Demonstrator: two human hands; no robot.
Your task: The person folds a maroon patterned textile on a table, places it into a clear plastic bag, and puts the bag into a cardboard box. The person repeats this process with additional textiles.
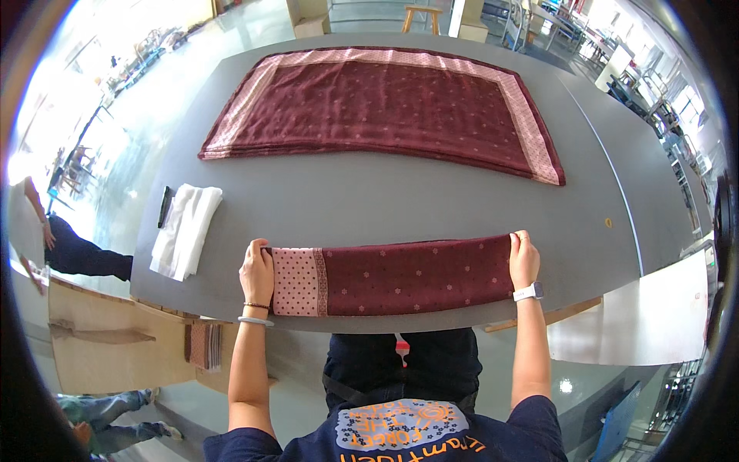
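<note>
A folded maroon scarf [416, 276] with small flower motifs and a pink dotted band at its left end lies along the near edge of the grey table [362, 196]. My left hand [256, 276] grips its left end, fingers closed at the upper corner. At the opposite end my right hand [524, 262] pinches the upper right corner. The cloth stretches flat between both hands. Farther back, a larger spread stack of maroon cloth [385, 104] with pink borders covers much of the table's far half.
Left of the folded scarf lie clear plastic bags [187, 231] and a slim black object [165, 206]. A small yellow bit [608, 222] rests at the right. Below the table's left edge, a wooden shelf [115, 358] holds folded cloths [203, 346]. Other people are partly visible at far left.
</note>
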